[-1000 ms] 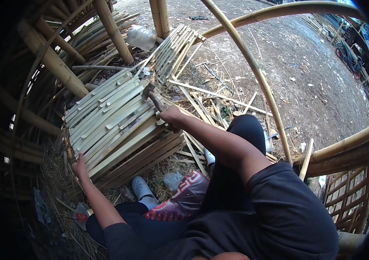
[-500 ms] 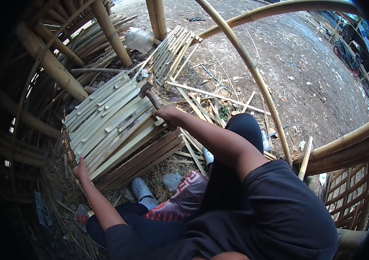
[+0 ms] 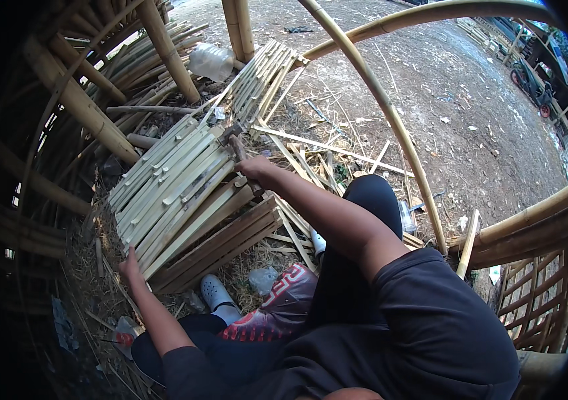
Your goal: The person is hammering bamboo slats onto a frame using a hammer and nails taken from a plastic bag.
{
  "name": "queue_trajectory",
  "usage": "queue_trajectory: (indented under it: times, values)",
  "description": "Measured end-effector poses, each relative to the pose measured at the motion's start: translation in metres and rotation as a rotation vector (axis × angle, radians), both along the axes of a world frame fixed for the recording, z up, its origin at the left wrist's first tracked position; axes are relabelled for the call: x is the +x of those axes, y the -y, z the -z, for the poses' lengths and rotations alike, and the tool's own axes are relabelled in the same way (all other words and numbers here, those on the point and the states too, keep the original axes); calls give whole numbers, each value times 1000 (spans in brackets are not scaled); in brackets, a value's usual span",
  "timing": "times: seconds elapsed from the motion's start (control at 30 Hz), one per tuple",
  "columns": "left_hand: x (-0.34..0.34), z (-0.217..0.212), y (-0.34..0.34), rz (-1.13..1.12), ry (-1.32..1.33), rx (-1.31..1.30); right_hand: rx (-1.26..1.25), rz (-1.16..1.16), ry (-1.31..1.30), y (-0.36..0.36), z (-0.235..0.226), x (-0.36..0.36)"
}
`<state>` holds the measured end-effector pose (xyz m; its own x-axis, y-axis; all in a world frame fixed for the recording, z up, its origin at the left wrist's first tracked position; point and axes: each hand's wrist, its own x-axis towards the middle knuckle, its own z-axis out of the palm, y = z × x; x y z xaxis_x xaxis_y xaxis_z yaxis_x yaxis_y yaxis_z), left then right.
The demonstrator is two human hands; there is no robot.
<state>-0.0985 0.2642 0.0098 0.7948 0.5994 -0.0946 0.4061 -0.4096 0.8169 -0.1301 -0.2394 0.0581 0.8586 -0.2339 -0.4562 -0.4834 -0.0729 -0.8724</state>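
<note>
A panel of pale split-bamboo slats (image 3: 170, 183), laid side by side, rests on a brown wooden crate (image 3: 227, 243) before me. At the near left corner of the panel, my left hand (image 3: 130, 264) is closed on the slat ends, thumb uppermost; its other fingers are partly hidden. My right hand (image 3: 252, 168) grips the handle of a hammer (image 3: 236, 143) by the panel's right edge. The hammer's dark head lies close to the slats' far right ends; whether it touches them I cannot tell.
Another slatted bamboo panel (image 3: 260, 77) lies farther off, beside a clear plastic jug (image 3: 210, 61). Loose strips (image 3: 324, 150) litter the ground to the right. Bamboo posts (image 3: 178, 50) and a slanting pole (image 3: 390, 117) stand around. A printed sack (image 3: 274, 303) lies near my feet.
The slat panel has shifted slightly to the right on the crate, and my left hand has moved right with it. The hammer has moved a little to the right in my right hand.
</note>
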Motion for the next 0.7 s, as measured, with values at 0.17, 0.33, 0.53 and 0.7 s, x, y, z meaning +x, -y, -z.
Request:
queue_trajectory:
  times: [0.17, 0.33, 0.53, 0.7]
  values:
    - [-4, -6, -15, 12, 85, -14, -150, -54, -23, -19, -19, -4]
    - [9, -5, -10, -24, 16, 28, -75, -112, 48, 5, -3, -2]
    - [-4, 0, -30, -90, 149, 56, 9, -14, 2, -13, -12, -4]
    - [-8, 5, -26, -107, 149, 63, -20, -29, 18, -11, 4, -5]
